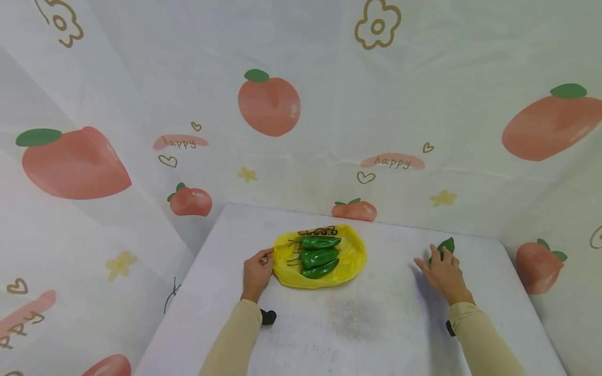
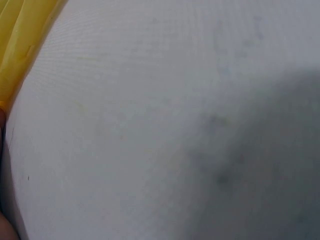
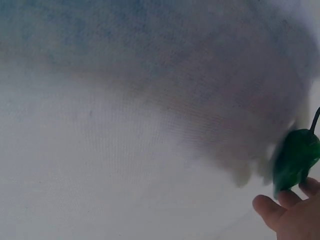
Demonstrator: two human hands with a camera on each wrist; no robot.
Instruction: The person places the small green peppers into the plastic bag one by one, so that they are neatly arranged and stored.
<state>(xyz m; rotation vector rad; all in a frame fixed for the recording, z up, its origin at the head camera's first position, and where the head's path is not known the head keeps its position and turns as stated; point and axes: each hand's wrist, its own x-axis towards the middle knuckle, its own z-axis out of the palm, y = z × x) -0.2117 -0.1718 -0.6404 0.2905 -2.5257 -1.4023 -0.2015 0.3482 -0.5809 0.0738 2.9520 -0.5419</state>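
Note:
Three green peppers lie side by side on a yellow plastic bag, their thin stems pointing left. At the bag's left edge my left hand pinches the plastic between thumb and fingers. In the left wrist view only a fold of the yellow bag and a sliver of the hand show. Over at the right, another green pepper is partly hidden behind the fingers of my right hand. The right wrist view has the fingertips at this pepper, with the thumb held apart from it.
The white table carries a greyish smudge near its middle. Behind and beside it hangs a pale cloth printed with fruit and flowers. A thin dark green stem-like piece shows at the table's left edge.

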